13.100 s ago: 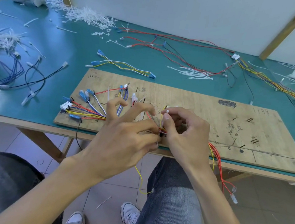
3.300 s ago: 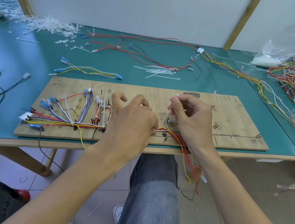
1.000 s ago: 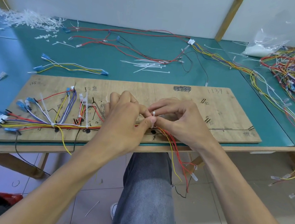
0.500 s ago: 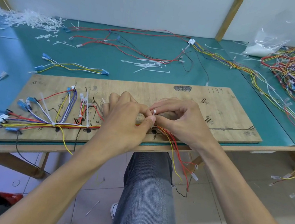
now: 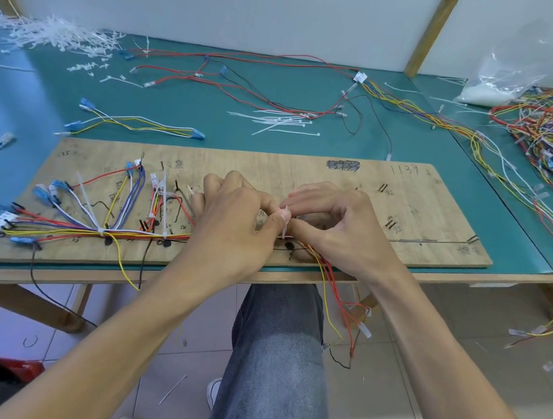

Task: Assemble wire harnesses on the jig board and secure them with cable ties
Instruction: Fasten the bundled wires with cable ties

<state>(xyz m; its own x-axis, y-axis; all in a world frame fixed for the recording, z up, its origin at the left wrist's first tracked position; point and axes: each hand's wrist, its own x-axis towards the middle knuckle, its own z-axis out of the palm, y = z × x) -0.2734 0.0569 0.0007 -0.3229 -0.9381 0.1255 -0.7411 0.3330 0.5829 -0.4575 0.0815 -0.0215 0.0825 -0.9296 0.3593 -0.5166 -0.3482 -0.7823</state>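
White tie [image 5: 284, 232] stands near upright over the bundle [image 5: 134, 234], at the near edge of the board [image 5: 433, 210], mid-span; L hand [image 5: 231, 228] and R hand [image 5: 345, 231] meet on it from either side, both curled, thumb & fingertips pinching it (head end hidden, can't tell which hand has it); tail points up and away, so prob. the pull runs along that axis; both hands equally near.
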